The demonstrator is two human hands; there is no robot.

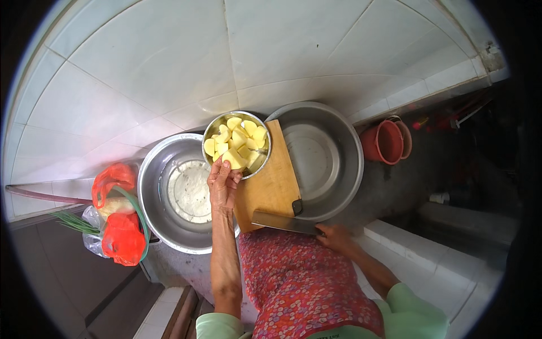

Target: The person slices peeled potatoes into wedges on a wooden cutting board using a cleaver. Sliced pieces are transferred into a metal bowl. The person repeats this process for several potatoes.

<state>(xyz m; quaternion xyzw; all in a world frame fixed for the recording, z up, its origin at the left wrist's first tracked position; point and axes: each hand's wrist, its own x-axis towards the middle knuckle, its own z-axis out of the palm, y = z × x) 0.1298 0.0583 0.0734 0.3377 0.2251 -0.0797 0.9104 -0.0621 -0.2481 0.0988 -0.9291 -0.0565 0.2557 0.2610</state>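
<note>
A piece of peeled potato (pixel 233 159) is pinched between the thumb and fingers of my left hand (pixel 223 180), at the near rim of a steel bowl (pixel 267 157). Peeled potato chunks (pixel 239 136) fill that bowl, which overlaps the far left corner of a wooden cutting board (pixel 275 186). My right hand (pixel 334 237) grips the handle of a cleaver (pixel 283 222); its broad blade lies level across the near end of the board.
Large metal basins flank the board, the left one (pixel 148 203) holding some water and the right one (pixel 358 169) partly under it. Red plastic bags (pixel 123 239) and green onions (pixel 76 222) are at left, red buckets (pixel 383 142) at right. A tiled wall (pixel 275 46) rises behind.
</note>
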